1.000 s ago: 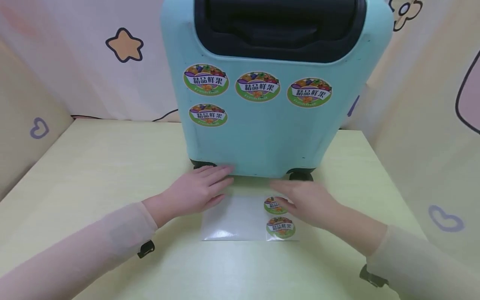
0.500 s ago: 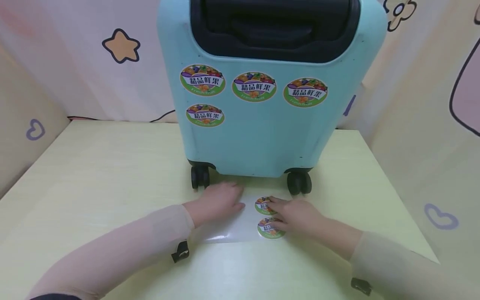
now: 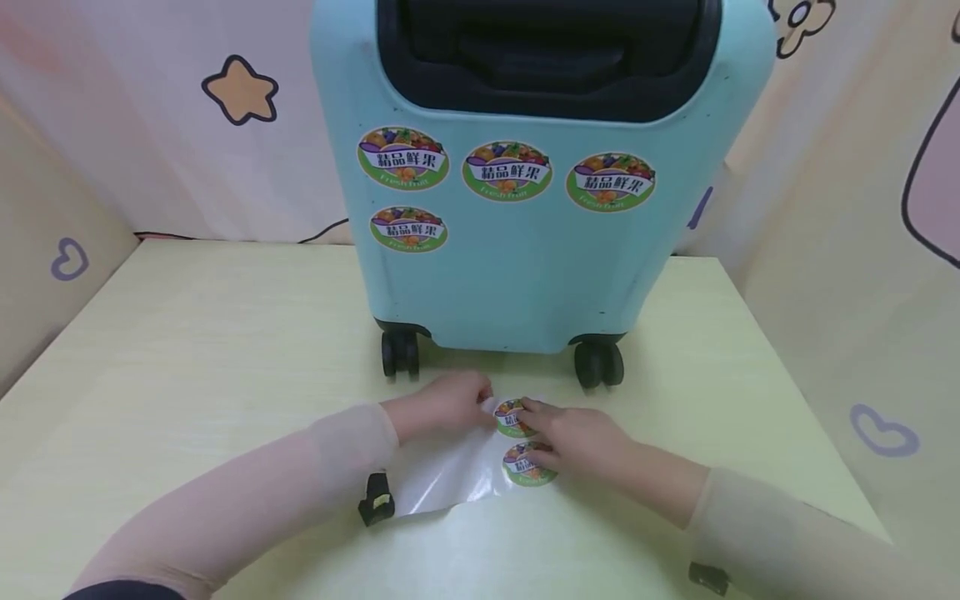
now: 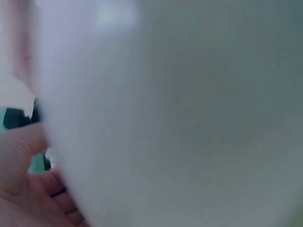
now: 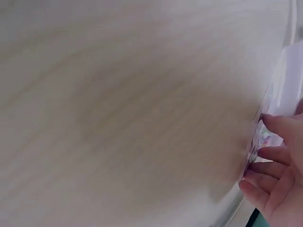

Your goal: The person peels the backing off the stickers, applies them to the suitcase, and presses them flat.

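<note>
Well in from the back edge of the surface point(image 3: 247, 333), sticker sheet point(image 3: 442, 483) bends; left hand point(image 3: 450, 402) pinches its far edge, right hand point(image 3: 588, 440), fingers spread, touches its two fruit stickers point(image 3: 519, 471). Judgement: bend backing slowly, right fingertips steadying.

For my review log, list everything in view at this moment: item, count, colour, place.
Table: 1, pale yellow-green, under the suitcase.
Suitcase: 1, light blue with black handle panel, standing upright.
Suitcase wheels: 2 visible, black, at its lower corners.
Suitcase stickers: 4, multicoloured, three in a row, one below the leftmost.
Sticker sheet: 1, glossy white, in front of the suitcase.
Sheet stickers: 2, multicoloured, on the sheet's right part.
Printed backdrop: count unclear, pale, behind and beside the table.
Clips: 2, black, by the sleeves.
Sleeves: 2, pale beige, on the forearms.
Left hand: 1, bare, pinching the sheet.
Right hand: 1, bare, fingers on the sheet stickers.
</note>
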### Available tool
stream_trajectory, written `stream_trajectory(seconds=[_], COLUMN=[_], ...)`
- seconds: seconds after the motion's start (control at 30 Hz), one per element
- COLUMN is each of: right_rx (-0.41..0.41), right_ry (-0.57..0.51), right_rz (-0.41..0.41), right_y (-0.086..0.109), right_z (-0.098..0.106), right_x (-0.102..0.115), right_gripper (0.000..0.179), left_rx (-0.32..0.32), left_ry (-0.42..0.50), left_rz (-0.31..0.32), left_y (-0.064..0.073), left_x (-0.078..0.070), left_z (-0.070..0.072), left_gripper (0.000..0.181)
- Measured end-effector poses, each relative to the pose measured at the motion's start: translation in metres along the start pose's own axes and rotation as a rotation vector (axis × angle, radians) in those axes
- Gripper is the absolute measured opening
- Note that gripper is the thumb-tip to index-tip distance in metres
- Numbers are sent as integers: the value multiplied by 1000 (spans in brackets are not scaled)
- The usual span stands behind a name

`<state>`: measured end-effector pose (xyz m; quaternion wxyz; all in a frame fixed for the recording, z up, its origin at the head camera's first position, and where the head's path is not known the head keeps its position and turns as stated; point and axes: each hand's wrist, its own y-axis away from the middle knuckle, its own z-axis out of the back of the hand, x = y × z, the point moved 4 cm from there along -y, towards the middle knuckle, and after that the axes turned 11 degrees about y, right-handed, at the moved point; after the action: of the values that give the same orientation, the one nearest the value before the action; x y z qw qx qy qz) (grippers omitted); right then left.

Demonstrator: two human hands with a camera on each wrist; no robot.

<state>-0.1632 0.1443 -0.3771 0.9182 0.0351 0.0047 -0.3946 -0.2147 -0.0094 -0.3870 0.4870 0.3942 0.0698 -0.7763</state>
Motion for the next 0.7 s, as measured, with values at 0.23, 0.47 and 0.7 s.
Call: stream_trajectory(seconds=[0.23,0.47,0.7], right_rx=[-153,-419,-509], right_ry=[-181,-332,-396], right_rz=[-96,-102,-94], right_y=[0,5,6], right_z=[14,35,41], right_x=[-10,-3,1], right_gripper=[40,23,15], left_rx=[77,68,49], left_ry=[398,690,817], left_rz=[13,-18,-15], left_y=[10,22,25], left_x=[4,-4,-11], left_z=[6,6,3], left_gripper=[20,26,24])
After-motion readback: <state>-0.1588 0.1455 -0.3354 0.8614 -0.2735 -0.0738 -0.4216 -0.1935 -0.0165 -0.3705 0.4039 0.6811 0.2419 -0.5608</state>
